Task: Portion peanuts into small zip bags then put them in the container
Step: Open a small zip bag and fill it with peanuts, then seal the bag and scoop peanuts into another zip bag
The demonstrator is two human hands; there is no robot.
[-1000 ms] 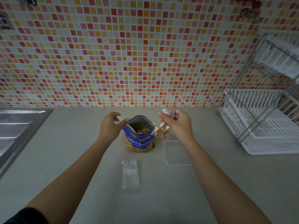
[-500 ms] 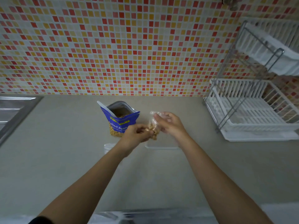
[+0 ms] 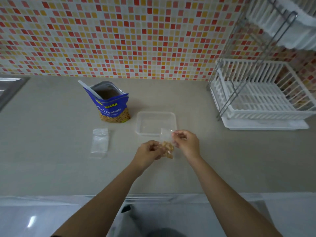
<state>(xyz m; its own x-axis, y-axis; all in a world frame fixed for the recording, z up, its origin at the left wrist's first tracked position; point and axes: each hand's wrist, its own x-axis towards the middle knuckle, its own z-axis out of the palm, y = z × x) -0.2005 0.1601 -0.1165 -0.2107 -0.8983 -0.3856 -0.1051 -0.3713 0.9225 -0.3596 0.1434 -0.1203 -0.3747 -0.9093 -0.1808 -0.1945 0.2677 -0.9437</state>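
Centre frame: peanut-filled zip bag [image 3: 166, 147] is pinched at top by right hand [image 3: 187, 142], gripped low by left hand [image 3: 148, 153] | apparently for sealing | open container [image 3: 156, 115] is kept just above.

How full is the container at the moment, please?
Empty: the container shows only its clear bottom; the filled bag is held in front.

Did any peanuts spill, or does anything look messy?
Nothing stands out. The peanut bag stands upright, scoop inside. The left hand and right hand hold the small zip bag, nuts inside. No spilled nuts show on the counter.
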